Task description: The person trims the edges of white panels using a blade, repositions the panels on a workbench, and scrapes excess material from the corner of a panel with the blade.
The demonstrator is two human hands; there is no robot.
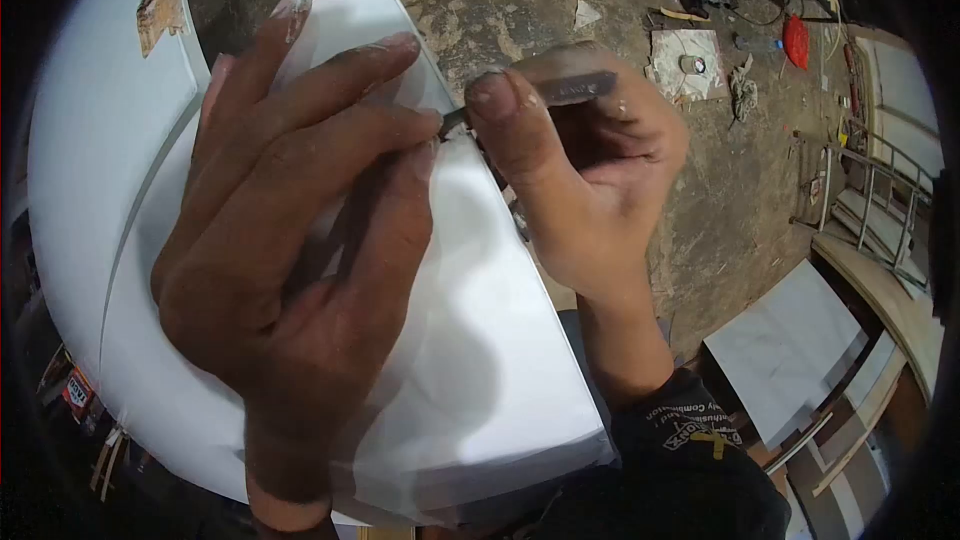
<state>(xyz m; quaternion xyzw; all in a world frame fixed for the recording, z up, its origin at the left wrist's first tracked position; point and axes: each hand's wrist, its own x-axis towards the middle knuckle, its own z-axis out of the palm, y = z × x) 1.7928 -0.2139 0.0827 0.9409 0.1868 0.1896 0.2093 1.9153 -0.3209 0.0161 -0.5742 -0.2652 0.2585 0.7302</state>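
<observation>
A thin dark blade-like strip [585,87] with pale lettering runs between my hands above the edge of a white board [470,340]. My right hand [590,160] is closed, pinching the strip between thumb and bent fingers. The thumb and a fingertip of my left hand [300,200] come together at the strip's other end, while its remaining fingers stretch over the board. White residue marks fingertips on both hands. What lies right between the left fingertips is mostly hidden.
A second white panel [90,190] with a cut-out showing bare wood [163,8] is on the left. On the stained floor [720,200] are a small can [692,64] on a pale sheet, a red bag [795,41] and cables. Boards [790,350] and a metal frame [880,200] stand right.
</observation>
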